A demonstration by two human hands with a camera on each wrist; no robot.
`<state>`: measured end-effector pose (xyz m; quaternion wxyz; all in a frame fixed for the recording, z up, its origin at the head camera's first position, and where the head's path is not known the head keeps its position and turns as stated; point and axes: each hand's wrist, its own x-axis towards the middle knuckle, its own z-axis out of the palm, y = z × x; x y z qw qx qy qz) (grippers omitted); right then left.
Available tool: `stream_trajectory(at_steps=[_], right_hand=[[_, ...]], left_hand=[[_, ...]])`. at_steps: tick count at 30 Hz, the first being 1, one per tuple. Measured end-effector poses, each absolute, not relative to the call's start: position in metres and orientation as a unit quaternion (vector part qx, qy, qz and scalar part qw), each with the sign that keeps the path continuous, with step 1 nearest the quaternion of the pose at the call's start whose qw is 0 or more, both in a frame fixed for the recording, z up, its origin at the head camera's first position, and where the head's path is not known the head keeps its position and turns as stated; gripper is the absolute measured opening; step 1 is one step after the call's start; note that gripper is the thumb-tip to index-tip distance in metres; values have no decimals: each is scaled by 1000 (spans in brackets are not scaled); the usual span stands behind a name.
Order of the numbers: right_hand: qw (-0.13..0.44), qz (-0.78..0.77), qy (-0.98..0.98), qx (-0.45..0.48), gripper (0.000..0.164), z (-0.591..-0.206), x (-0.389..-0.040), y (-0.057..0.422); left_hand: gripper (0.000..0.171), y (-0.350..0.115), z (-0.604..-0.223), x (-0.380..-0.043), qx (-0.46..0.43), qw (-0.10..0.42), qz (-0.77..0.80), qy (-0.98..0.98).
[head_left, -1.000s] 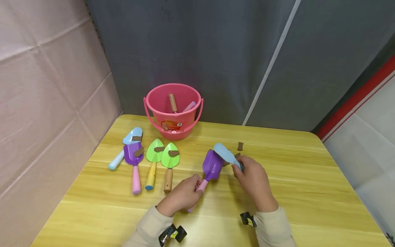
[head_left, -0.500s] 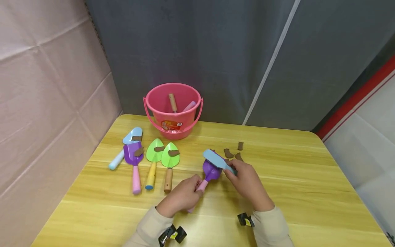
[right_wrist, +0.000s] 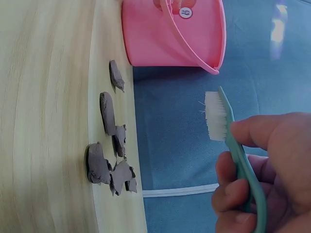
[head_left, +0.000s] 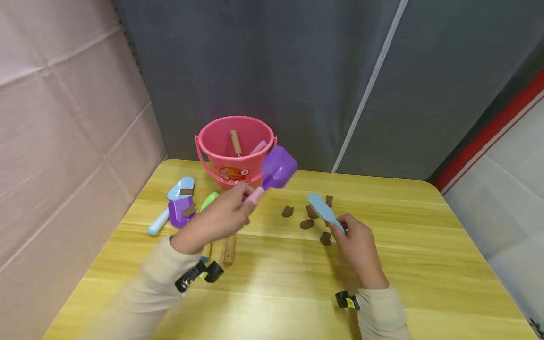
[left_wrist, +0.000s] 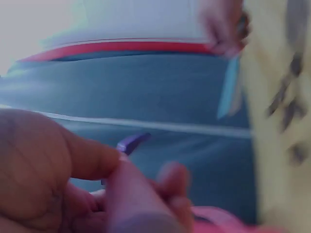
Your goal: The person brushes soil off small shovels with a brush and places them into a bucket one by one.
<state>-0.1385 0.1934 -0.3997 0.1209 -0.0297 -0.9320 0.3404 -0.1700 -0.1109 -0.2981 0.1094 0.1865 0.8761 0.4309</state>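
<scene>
By its pink handle, my left hand (head_left: 218,217) grips a purple toy shovel (head_left: 278,167), raised in front of the pink bucket's right side. My right hand (head_left: 357,245) holds a light blue brush (head_left: 323,212) over several brown clay-like pieces (head_left: 307,224) on the table. White bristles of the brush (right_wrist: 228,119) point toward the tabletop in the right wrist view, apart from the pieces. The left wrist view is blurred; a bit of the purple shovel (left_wrist: 132,143) shows beyond the fingers.
The pink bucket (head_left: 216,165) stands at the back with handles inside it. At left lie a blue shovel (head_left: 159,222), another purple shovel (head_left: 175,212) and green shovels (head_left: 209,200), partly behind my left arm. Brown pieces rest on some blades. A dark curtain (head_left: 272,71) hangs behind.
My left hand has lifted the purple shovel up and leftward toward the bucket. The brush has moved right, off the shovel. More brown pieces show on the table where the shovel was.
</scene>
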Motion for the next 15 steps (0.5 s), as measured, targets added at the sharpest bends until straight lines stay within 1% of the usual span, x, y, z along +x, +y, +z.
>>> stream_trajectory(at_steps=[3,6,8,12,15], right_hand=[[115,353,-928,-26,13,-402,-139,191],[105,363,-926,-19,14,-405,-140,187],[100,363,-926,-14,14,-406,-140,185],[102,363,-926,-7,13,-407,-141,180],[103,364,-926,-5,12,-407,-141,178]], left_hand=[[30,-129,-257,-194,164,40,411,896],[27,-146,-229,-221,111,-34,393,912],[25,-156,-219,-238,83,-73,382,917],[27,-169,-217,-266,56,-113,384,915],[32,-173,-227,-281,67,-120,374,917]])
